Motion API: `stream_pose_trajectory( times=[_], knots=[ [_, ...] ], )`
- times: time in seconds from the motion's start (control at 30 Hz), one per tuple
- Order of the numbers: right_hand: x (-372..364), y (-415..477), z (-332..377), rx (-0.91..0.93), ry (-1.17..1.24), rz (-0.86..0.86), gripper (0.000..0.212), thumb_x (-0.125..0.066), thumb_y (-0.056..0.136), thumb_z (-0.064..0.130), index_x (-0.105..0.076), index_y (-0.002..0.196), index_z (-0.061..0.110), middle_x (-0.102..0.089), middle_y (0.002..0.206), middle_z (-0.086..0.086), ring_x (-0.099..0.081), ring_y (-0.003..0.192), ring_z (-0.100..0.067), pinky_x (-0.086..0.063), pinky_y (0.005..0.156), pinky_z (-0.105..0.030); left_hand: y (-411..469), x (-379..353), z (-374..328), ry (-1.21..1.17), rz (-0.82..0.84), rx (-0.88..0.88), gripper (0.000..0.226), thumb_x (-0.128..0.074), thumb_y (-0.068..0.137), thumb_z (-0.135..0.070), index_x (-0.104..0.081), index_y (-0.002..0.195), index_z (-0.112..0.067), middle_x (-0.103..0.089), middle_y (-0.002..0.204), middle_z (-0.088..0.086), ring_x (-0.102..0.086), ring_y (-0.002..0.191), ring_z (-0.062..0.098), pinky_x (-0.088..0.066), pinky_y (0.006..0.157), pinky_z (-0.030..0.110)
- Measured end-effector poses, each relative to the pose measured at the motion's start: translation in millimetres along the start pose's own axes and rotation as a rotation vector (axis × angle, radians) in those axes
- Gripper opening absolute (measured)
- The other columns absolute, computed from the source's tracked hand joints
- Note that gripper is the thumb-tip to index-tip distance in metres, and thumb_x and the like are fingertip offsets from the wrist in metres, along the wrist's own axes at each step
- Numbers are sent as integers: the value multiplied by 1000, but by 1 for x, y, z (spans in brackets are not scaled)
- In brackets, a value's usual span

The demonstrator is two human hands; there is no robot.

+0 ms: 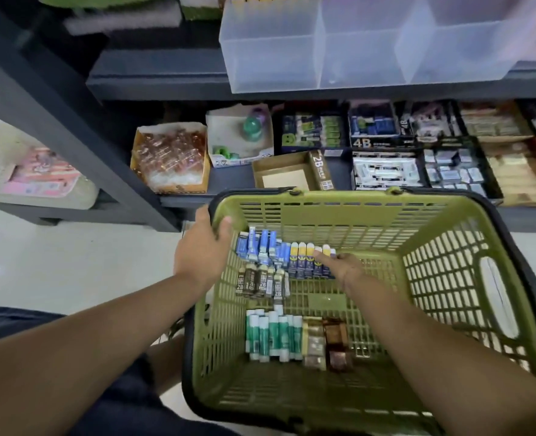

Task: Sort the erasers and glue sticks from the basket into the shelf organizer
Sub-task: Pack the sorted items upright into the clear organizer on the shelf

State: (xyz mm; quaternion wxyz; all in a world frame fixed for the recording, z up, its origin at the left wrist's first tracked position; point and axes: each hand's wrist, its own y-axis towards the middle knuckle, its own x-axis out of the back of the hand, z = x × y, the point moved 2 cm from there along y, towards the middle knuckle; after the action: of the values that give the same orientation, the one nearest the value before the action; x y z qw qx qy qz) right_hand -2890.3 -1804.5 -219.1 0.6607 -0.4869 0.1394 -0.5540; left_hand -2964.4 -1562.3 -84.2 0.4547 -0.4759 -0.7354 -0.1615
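Down in green basket (449, 278): blue erasers (260, 245), yellow-blue erasers (307, 261), brown 2B erasers (260, 283), green glue sticks (273, 336), all lying in rows. Left grip (202, 247) curled round basket rim at far corner. Right grip (343, 265) stretched out flat, touching yellow-blue erasers, not holding any. Up on shelf (166, 77): clear organizer (323, 51), front bins bare. Looks barely begun; approx. everything left to sort.
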Motion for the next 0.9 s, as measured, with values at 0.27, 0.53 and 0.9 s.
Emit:
stream_pose_trajectory(
  times=[0.27,0.53,0.9],
  knots=[
    [-21,16,2,-152,-67,-158,111,-78,58,66,-39,137,-1,-50,137,-18,-48,124,-39,-45,98,-48,0,-2,1,4,-33,-12,29,-39,101,-40,-40,112,-13,-51,71,-2,-47,64,24,-32,58,35],
    [-25,31,-10,-125,-30,-153,130,-75,32,80,-47,130,-1,-55,127,-20,-55,114,-39,-49,92,-51,1,-4,0,11,-53,4,23,-40,101,-38,-38,104,-16,-54,66,2,-50,60,23,-35,57,35],
    [-25,24,-3,-16,158,-103,96,-80,73,38,-30,142,-5,-43,143,-18,-42,130,-37,-40,93,-41,0,-3,-1,14,-65,2,23,-39,101,-38,-37,100,-16,-53,64,2,-51,58,17,-30,52,34]
  ],
)
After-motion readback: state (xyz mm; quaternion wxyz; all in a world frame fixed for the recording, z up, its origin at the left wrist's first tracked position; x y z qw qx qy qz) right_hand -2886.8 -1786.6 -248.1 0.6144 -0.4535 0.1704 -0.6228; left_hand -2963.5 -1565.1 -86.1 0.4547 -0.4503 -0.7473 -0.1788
